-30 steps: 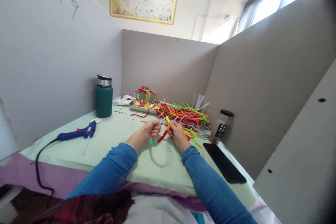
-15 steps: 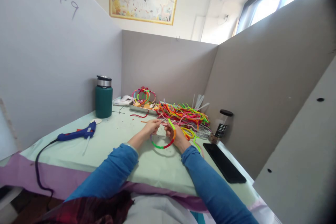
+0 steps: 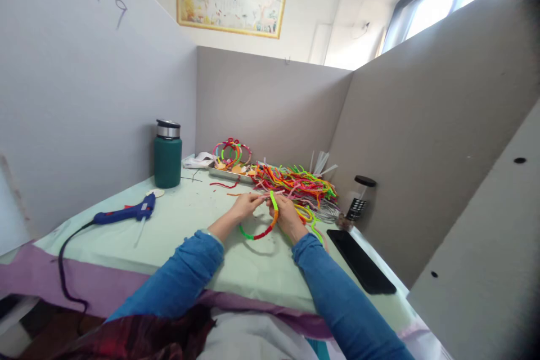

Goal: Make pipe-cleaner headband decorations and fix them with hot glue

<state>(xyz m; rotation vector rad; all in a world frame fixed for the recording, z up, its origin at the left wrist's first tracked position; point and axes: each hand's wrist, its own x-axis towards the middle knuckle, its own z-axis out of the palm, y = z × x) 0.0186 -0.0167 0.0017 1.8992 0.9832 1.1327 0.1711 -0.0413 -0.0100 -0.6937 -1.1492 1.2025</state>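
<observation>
A hoop wrapped in green, red, orange and yellow-green pipe cleaner (image 3: 265,232) hangs between my hands, just above the table. My right hand (image 3: 288,216) is closed round its upper right side. At the top of the hoop, my left hand (image 3: 244,206) pinches what looks like a pink pipe cleaner (image 3: 275,193); the fingertips nearly meet those of my right hand. Where the strand joins the hoop is hidden by my fingers. Right behind lies a heap of bright pipe cleaners (image 3: 297,180).
A metal tray (image 3: 230,175) with finished-looking hoops stands at the back. To the left are a green bottle (image 3: 167,160) and a blue glue gun (image 3: 126,214) with its cord. A black phone (image 3: 360,261) and a dark-lidded jar (image 3: 358,202) lie right. Grey partitions enclose the table.
My hands have shifted slightly against each other at the top of the hoop. The hoop has turned and tilted a little; its lower part sits slightly further left.
</observation>
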